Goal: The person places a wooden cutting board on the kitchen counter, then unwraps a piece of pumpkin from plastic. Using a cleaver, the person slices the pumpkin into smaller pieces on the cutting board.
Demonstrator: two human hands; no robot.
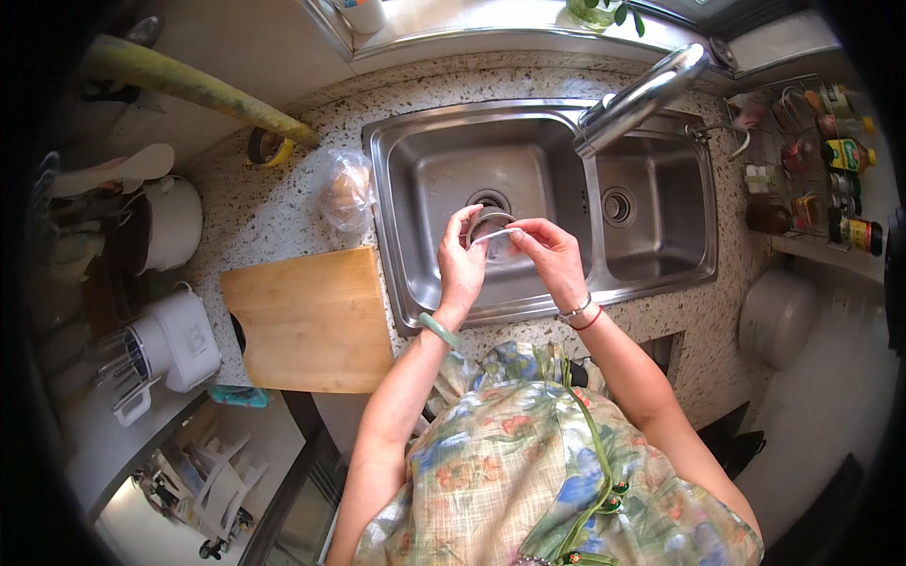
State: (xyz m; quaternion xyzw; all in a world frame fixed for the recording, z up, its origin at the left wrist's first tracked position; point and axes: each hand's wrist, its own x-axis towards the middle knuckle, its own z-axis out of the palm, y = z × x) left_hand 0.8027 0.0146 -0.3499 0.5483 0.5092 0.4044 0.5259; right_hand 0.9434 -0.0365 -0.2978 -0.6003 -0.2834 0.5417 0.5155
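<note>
Over the large left basin of the steel sink (pixel 429 179), both hands meet at a small round see-through container (pixel 490 219) with a greyish rim. My left hand (pixel 460 269) is curled round its left side. From the right, my right hand (pixel 552 257) pinches a thin white strip (pixel 497 233) that crosses the near side of the container. What the strip is, and whether it is fixed to the container, is too small to tell. Behind the container, the basin's drain (pixel 489 199) shows partly.
A chrome tap (pixel 642 99) reaches over the divider beside the smaller right basin (pixel 651 255). Left of the sink lie a clear bag of eggs or similar round brownish things (pixel 347 193) and a wooden cutting board (pixel 311 321). A white hand mixer (pixel 175 344) and a bottle rack (pixel 802 160) flank the counter.
</note>
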